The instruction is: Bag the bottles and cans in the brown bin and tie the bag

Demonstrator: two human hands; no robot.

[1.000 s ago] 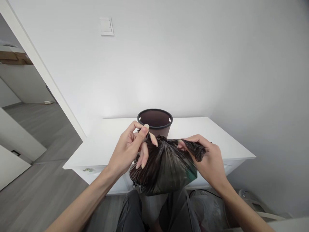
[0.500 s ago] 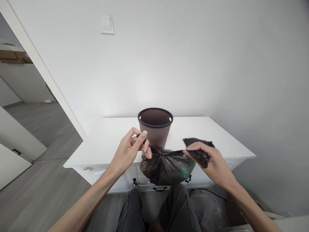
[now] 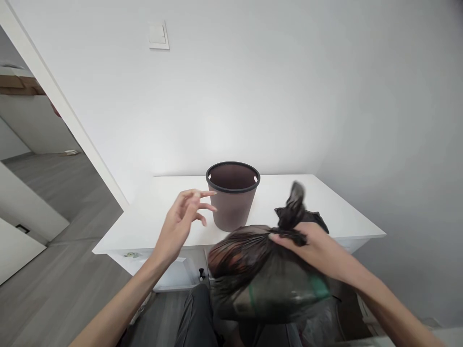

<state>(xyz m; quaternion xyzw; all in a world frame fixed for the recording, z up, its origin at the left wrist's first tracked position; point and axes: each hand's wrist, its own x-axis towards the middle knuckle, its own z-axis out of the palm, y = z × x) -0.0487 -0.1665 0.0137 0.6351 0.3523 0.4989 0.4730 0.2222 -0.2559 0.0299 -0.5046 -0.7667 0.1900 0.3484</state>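
A filled black garbage bag [image 3: 260,284], knotted at the top, hangs from my right hand [image 3: 304,243], whose fingers grip it by the knot. One twisted end of the bag sticks up above the knot, and green and reddish contents show through the thin plastic. My left hand [image 3: 183,219] is empty, its fingers spread, just in front of the left side of a brown trash can [image 3: 231,205] with a black rim. The can stands upright on the white cabinet top. Behind my right hand lies another piece of black plastic [image 3: 318,219], partly hidden.
The white cabinet [image 3: 130,226] stands against the wall, with a black knob [image 3: 201,273] on its front. A light switch [image 3: 158,35] is on the wall. To the left are a doorway and grey floor. Clear plastic [image 3: 320,323] lies low on the right.
My left hand has let go of the bag's end and moved left, opening. My right hand now holds the bag at its knot; the bag has swung closer and to the right.
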